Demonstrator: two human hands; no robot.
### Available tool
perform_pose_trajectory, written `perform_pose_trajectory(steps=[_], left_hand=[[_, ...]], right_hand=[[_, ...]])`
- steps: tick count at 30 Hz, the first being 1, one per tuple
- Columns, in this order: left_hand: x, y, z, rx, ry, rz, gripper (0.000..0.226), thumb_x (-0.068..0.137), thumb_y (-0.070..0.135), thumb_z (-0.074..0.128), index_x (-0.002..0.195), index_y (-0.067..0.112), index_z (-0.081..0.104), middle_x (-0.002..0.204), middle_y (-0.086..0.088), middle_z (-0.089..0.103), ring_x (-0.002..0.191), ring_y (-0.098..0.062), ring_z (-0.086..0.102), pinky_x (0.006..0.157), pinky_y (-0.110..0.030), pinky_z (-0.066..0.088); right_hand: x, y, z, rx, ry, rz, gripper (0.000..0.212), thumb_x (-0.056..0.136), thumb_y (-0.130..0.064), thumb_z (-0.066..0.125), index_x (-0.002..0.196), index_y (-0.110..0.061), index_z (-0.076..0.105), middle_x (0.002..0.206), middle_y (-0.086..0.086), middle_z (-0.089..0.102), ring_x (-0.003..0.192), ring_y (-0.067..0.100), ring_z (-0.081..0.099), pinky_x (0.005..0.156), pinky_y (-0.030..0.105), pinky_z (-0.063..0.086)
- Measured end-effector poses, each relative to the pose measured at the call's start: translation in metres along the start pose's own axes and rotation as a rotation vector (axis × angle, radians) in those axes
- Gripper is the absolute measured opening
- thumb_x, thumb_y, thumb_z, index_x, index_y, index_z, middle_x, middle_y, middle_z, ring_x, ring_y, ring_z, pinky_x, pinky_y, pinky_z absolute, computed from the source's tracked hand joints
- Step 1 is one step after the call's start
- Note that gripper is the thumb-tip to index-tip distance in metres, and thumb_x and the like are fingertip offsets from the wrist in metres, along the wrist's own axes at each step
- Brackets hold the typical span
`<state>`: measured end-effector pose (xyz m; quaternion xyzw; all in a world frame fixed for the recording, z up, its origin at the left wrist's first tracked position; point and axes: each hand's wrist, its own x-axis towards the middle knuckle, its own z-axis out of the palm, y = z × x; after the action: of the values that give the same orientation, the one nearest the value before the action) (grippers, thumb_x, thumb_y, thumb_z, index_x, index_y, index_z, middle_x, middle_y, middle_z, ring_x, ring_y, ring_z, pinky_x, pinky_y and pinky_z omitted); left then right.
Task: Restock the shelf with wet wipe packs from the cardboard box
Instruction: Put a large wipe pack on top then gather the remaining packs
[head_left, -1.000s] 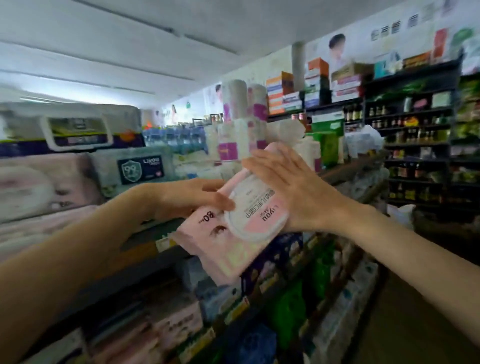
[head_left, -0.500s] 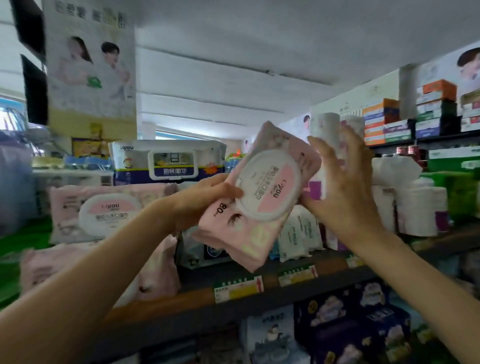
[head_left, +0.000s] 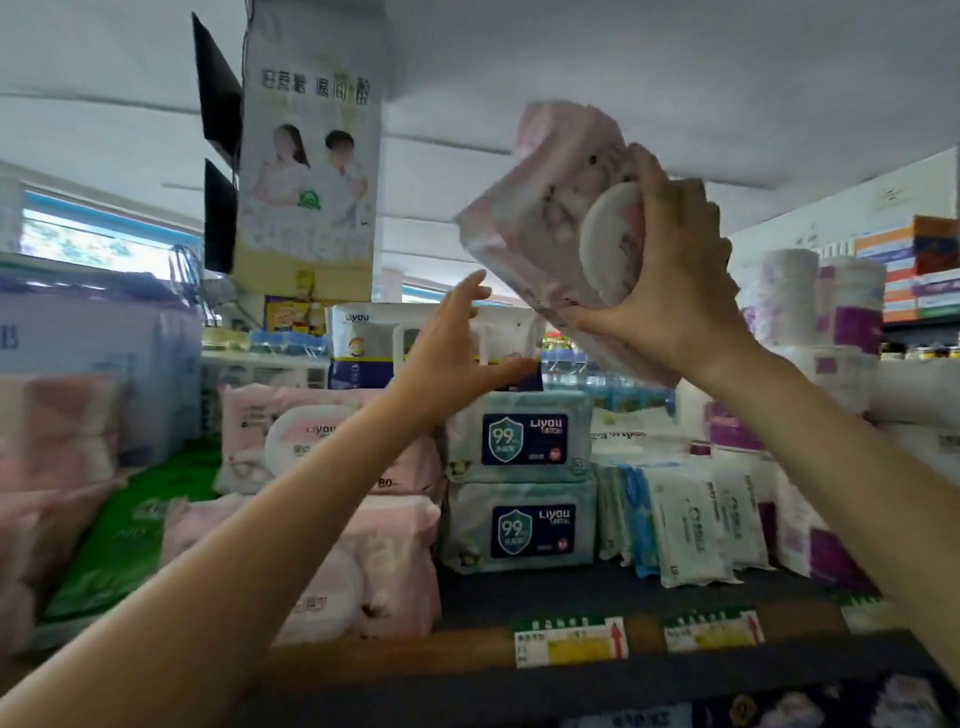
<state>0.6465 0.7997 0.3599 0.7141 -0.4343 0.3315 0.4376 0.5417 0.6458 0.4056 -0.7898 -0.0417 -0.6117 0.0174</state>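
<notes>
Nearest, at 6 o'clock: the shelf edge (head_left: 467, 654) with price labels (head_left: 570, 640), marking where each product belongs.

At 7 o'clock: pink wet wipe packs (head_left: 363, 561) stacked two high, the row we judge the new pack joins.

Centre: two mint packs (head_left: 519, 486) stacked likewise.

At 4 o'clock: slim white packs (head_left: 691, 525) upright, faces outward.

At 12 o'clock: our left hand (head_left: 457, 358), fingers spread and holding nothing, raised as if to receive or steady.

At 1 o'clock: our right hand (head_left: 670, 280) grips the pink pack (head_left: 545, 208) from below, tilted, lifted above the stacks, presumably to clear them.

Farthest: a hanging poster (head_left: 311, 156).
</notes>
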Motion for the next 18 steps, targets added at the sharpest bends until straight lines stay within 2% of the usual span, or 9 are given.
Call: perform_pose_trajectory(steps=[2, 5, 7, 8, 10, 12, 15, 18], left_hand=[[0.002, -0.018, -0.021, 0.027, 0.141, -0.077, 0.067, 0.082, 0.017, 0.067, 0.139, 0.01, 0.032, 0.135, -0.007, 0.047, 0.123, -0.018, 0.046, 0.097, -0.027, 0.038], [-0.004, -0.038, -0.042, 0.141, 0.237, -0.151, 0.052, 0.085, 0.013, 0.061, 0.132, 0.006, 0.04, 0.128, -0.009, 0.052, 0.114, -0.021, 0.053, 0.089, -0.026, 0.039], [-0.015, -0.047, -0.046, 0.214, 0.215, -0.103, 0.049, 0.083, 0.014, 0.064, 0.127, 0.008, 0.043, 0.124, -0.007, 0.054, 0.108, -0.02, 0.055, 0.089, -0.028, 0.043], [-0.023, -0.051, -0.047, 0.262, 0.191, -0.066, 0.047, 0.082, 0.013, 0.065, 0.125, 0.01, 0.045, 0.122, -0.004, 0.055, 0.107, -0.019, 0.055, 0.091, -0.032, 0.046], [-0.036, -0.06, -0.048, 0.394, 0.102, -0.016, 0.041, 0.082, 0.01, 0.062, 0.12, 0.017, 0.048, 0.119, 0.001, 0.056, 0.106, -0.017, 0.055, 0.095, -0.041, 0.047], [-0.043, -0.064, -0.054, 0.48, 0.037, 0.0, 0.037, 0.081, 0.007, 0.057, 0.116, 0.019, 0.051, 0.115, 0.002, 0.057, 0.106, -0.017, 0.055, 0.096, -0.043, 0.045], [-0.044, -0.061, -0.071, 0.403, 0.156, -0.053, 0.028, 0.085, 0.002, 0.052, 0.11, 0.012, 0.058, 0.11, 0.0, 0.061, 0.097, -0.016, 0.057, 0.087, -0.028, 0.043], [-0.048, -0.052, -0.09, 0.137, 0.347, -0.155, 0.021, 0.09, 0.004, 0.048, 0.108, 0.008, 0.059, 0.103, -0.002, 0.061, 0.092, -0.013, 0.055, 0.075, -0.017, 0.043]], right_hand=[[0.01, -0.001, 0.009, -0.207, 0.008, -0.166, 0.116, 0.055, -0.055, 0.081, 0.147, -0.02, 0.02, 0.129, 0.018, 0.042, 0.113, 0.037, 0.044, 0.089, 0.045, 0.038], [0.009, -0.003, 0.024, -0.254, -0.032, -0.34, 0.11, 0.052, -0.057, 0.075, 0.143, -0.021, 0.024, 0.125, 0.019, 0.047, 0.106, 0.039, 0.048, 0.088, 0.046, 0.038], [-0.005, -0.005, 0.031, -0.213, -0.097, -0.38, 0.109, 0.052, -0.065, 0.064, 0.143, -0.023, 0.021, 0.125, 0.017, 0.046, 0.106, 0.037, 0.047, 0.088, 0.044, 0.038], [-0.014, -0.006, 0.036, -0.193, -0.131, -0.384, 0.11, 0.051, -0.064, 0.064, 0.142, -0.023, 0.019, 0.124, 0.017, 0.046, 0.106, 0.036, 0.046, 0.087, 0.044, 0.038], [-0.032, -0.008, 0.047, -0.178, -0.184, -0.387, 0.112, 0.049, -0.059, 0.071, 0.141, -0.025, 0.018, 0.123, 0.017, 0.047, 0.105, 0.036, 0.047, 0.086, 0.044, 0.039], [-0.04, -0.01, 0.056, -0.209, -0.198, -0.405, 0.116, 0.046, -0.057, 0.078, 0.14, -0.025, 0.019, 0.121, 0.016, 0.049, 0.102, 0.037, 0.05, 0.084, 0.045, 0.041], [-0.043, -0.018, 0.063, -0.286, -0.171, -0.441, 0.119, 0.04, -0.051, 0.083, 0.14, -0.024, 0.024, 0.117, 0.013, 0.05, 0.099, 0.034, 0.048, 0.081, 0.044, 0.044], [-0.045, -0.044, 0.069, -0.307, -0.157, -0.462, 0.114, 0.043, -0.052, 0.082, 0.139, -0.025, 0.027, 0.117, 0.014, 0.054, 0.098, 0.036, 0.052, 0.08, 0.046, 0.046]])
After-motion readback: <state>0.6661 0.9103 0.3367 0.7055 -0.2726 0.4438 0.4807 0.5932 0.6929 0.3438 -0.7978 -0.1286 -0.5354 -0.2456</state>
